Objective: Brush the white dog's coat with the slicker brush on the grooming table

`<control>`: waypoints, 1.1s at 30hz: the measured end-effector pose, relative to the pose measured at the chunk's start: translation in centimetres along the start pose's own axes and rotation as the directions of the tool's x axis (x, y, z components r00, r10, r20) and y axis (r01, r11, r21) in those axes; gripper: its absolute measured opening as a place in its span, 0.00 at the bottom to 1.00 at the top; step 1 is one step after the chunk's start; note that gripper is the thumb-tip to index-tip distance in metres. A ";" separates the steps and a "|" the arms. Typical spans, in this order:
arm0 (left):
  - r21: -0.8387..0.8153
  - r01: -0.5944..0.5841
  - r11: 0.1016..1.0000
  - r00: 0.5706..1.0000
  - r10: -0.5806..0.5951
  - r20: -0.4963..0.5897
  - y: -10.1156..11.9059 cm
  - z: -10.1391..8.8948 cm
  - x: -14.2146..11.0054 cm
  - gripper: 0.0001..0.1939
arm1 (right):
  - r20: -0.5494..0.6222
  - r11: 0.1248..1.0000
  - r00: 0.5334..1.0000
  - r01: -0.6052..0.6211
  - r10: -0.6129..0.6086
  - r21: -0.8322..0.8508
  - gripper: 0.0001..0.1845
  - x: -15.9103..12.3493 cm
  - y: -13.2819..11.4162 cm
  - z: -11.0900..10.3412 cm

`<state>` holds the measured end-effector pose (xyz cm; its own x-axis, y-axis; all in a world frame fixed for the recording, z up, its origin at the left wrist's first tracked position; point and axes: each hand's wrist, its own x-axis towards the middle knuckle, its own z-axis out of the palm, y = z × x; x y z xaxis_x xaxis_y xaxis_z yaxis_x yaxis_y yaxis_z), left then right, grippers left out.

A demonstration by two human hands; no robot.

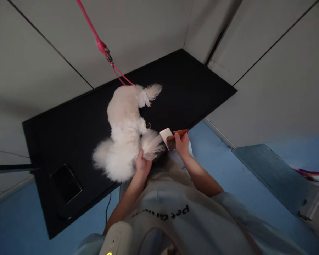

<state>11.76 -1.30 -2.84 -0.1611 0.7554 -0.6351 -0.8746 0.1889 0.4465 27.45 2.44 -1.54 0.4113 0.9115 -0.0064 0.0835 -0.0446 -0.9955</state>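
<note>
A white fluffy dog (124, 109) is on the black table (175, 85), its large rounded head toward me and its tail (154, 91) at the far side. My left hand (143, 164) is closed at the base of the long-haired ear (152, 144) on the right; the thumb lies on top and the other fingers are hidden beneath. My right hand (182, 141) grips the wooden handle of a slicker brush (165, 134). The brush head is close to the ear's hair tips; whether they touch I cannot tell.
A pink leash (91, 26) with a metal clip runs down to a loop at the dog's far end. A dark phone-like slab (66, 183) lies on the table's left part. Grey walls stand behind, and the floor (215, 156) is blue. A teal panel (271, 173) is at right.
</note>
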 end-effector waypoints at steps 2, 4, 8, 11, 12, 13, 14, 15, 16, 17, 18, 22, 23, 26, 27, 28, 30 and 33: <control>-0.030 -0.011 0.999 0.999 0.010 -0.034 0.0 -0.1 0.1 0.17 | 0.003 0.999 0.999 0.053 -0.053 0.010 0.13 -0.4 -0.4 0.1; -0.037 -0.021 0.999 0.998 0.018 -0.058 0.0 -0.2 0.1 0.14 | 0.163 0.999 0.986 0.036 -0.040 0.027 0.13 -1.0 -0.5 0.5; -0.030 -0.023 0.999 0.998 0.021 -0.057 0.0 -0.2 0.0 0.11 | 0.168 0.999 0.985 -0.044 0.045 -0.011 0.12 0.1 0.0 0.3; -0.052 -0.013 0.999 0.998 0.010 -0.063 -0.1 0.0 0.0 0.11 | -0.083 0.999 0.996 0.026 -0.029 -0.031 0.13 0.7 0.0 -0.3; -0.048 0.003 0.999 0.997 -0.007 -0.076 0.0 0.2 0.0 0.11 | -0.065 0.998 0.996 0.052 -0.054 -0.032 0.13 0.4 -0.1 -0.3; -0.036 0.032 0.999 0.997 -0.035 -0.075 0.0 0.4 0.0 0.12 | 0.009 0.998 0.998 0.064 -0.064 -0.026 0.12 -0.3 -0.3 -0.1; -0.024 0.066 0.998 0.996 -0.068 -0.054 0.1 0.6 0.1 0.13 | 0.118 0.998 0.991 0.060 -0.058 -0.016 0.12 -0.9 -0.4 0.0; -0.013 0.096 0.995 0.995 -0.096 -0.022 0.2 0.8 0.2 0.15 | 0.220 0.999 0.975 0.042 -0.039 -0.008 0.11 -1.5 -0.4 0.0; -0.005 0.116 0.993 0.993 -0.116 0.014 0.4 1.0 0.3 0.16 | 0.270 1.000 0.963 0.017 -0.014 -0.007 0.10 -1.8 -0.5 -0.1; -0.001 0.121 0.993 0.992 -0.121 0.043 0.5 1.1 0.4 0.17 | 0.269 1.000 0.963 -0.002 0.006 -0.014 0.10 -1.9 -0.4 -0.4; -0.002 0.117 0.993 0.991 -0.117 0.058 0.7 1.2 0.5 0.17 | 0.210 1.000 0.978 -0.010 0.015 -0.025 0.10 -1.7 -0.4 -0.9; 0.006 0.089 0.996 0.996 -0.089 -0.008 0.6 1.1 0.9 0.16 | -0.100 0.997 0.993 0.065 -0.069 -0.047 0.11 -1.1 -0.6 -2.0; 0.017 0.092 0.996 0.996 -0.092 -0.022 0.5 1.0 1.0 0.16 | -0.063 0.996 0.995 0.078 -0.080 -0.030 0.11 -1.3 -0.7 -1.7; 0.061 0.127 0.990 0.992 -0.126 -0.009 0.3 0.7 1.0 0.15 | 0.240 0.999 0.970 0.037 -0.042 0.028 0.12 -1.9 -0.6 -0.1; 0.068 0.134 0.989 0.991 -0.134 -0.002 0.4 0.6 1.0 0.15 | 0.287 1.000 0.958 0.014 -0.021 0.026 0.12 -1.7 -0.6 0.2; 0.068 0.132 0.989 0.991 -0.132 0.005 0.4 0.5 0.9 0.15 | 0.260 1.000 0.965 -0.002 -0.001 0.013 0.12 -1.3 -0.5 0.2; 0.053 0.093 0.994 0.995 -0.095 0.027 0.4 0.3 0.8 0.14 | 0.071 1.000 0.997 -0.001 0.002 -0.012 0.12 -0.1 -0.5 -0.4; 0.033 0.042 0.999 0.998 -0.043 0.040 0.2 0.2 0.7 0.13 | -0.135 0.997 0.988 0.076 -0.077 -0.016 0.12 0.4 -1.0 -1.1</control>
<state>11.58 -0.58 -3.11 -0.1046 0.7711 -0.6280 -0.8649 0.2412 0.4402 28.54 2.39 -0.40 0.5221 0.8488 0.0834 0.1291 0.0179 -0.9915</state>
